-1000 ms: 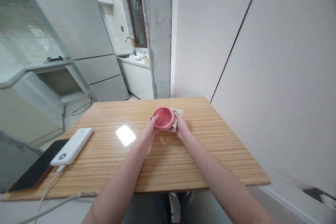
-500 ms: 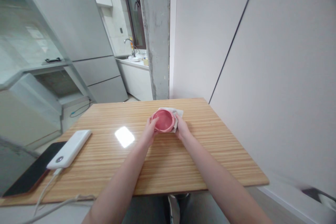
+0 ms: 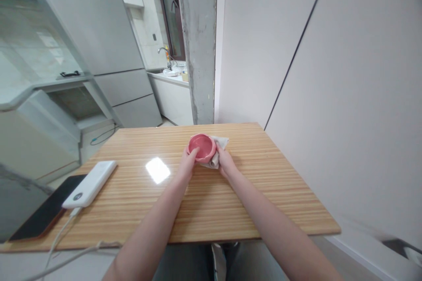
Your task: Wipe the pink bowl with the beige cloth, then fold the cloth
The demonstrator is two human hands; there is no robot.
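Note:
A pink bowl (image 3: 206,144) is held above the far middle of the wooden table (image 3: 217,210), its opening tilted toward me. My left hand (image 3: 189,160) grips its left side, thumb inside the rim and fingers underneath. A pale cloth (image 3: 220,141) is bunched against the bowl's right side and hangs below it. My right hand (image 3: 226,160) is closed on this cloth and presses it to the bowl's outer wall. Some of the right fingers are hidden behind the cloth and bowl.
On the table's left lies a white power bank (image 3: 90,184) with a white cable (image 3: 62,232) plugged in. It partly covers a dark flat tablet-like slab (image 3: 42,210). A pale wall (image 3: 329,109) runs along the right, and a concrete pillar (image 3: 201,44) stands behind the table.
The bowl has shifted slightly left and its tilt has changed. The cloth now shows more below the bowl's right side. Both hands keep their hold.

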